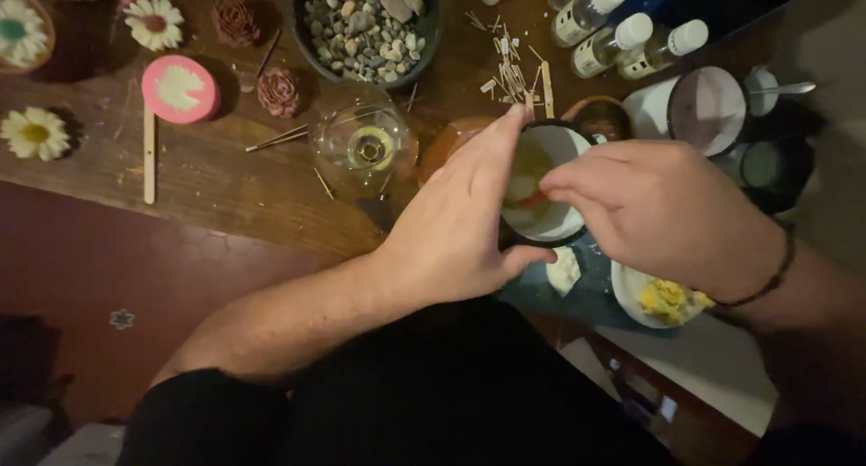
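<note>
- Nearest, dark clothing at the bottom edge, both forearms reaching up from it toward the bench (225, 173).
- Just beyond, a white dish of yellow crumbly material (663, 299) under the right wrist; a pale lump (566, 269) beside it on a blue-green surface.
- Left hand (460, 222) flat and unclenched, fingers together, pressed against the near-left side of the white-lined cup (550, 182), steadying rather than gripping.
- Right hand (663, 204) above the cup's right rim, fingertips pinched inward over its mouth; whether anything sits in the pinch, cannot tell.
- Inside the cup, pale contents with a reddish-orange fleck: judged partly filled, work on it under way, not finished.
- Left of the cup, a clear glass vessel (365, 146) with a wick centred, seemingly unfilled so far.
- Farther, a bowl of pebbles (365, 24), scattered wooden sticks (514, 69), small white-capped bottles (622, 37), a grey-lidded pot (706, 110).
- Far left, finished-looking daisy pieces (153, 22), brown rose shapes (278, 92), a pink round piece (180, 89).
</note>
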